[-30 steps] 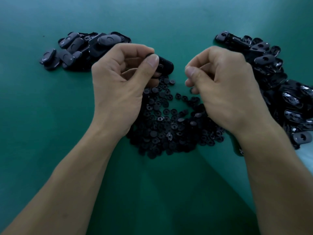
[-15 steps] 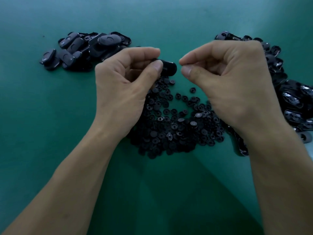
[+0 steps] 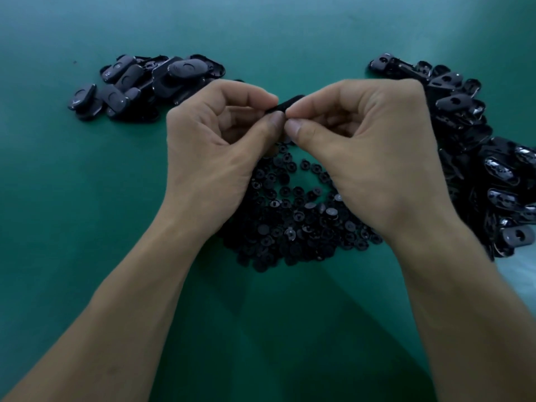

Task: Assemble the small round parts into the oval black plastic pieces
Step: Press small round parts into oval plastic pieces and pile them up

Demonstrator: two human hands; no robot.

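At centre frame, left hand (image 3: 214, 146) and right hand (image 3: 371, 152) pinch one oval piece (image 3: 285, 104) (round part hidden); skewed pressure could pop it loose.

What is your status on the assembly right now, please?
Left hand pinches oval black piece. Right hand pinches the same piece; any round part there is hidden. Pile of small round parts below the hands, nothing in the way.

The picture is dim and a bit soft, dark shadows lie low on the green desk (image 3: 87, 198), and tiny bright spots shine on the black pieces (image 3: 499, 169) at the right.
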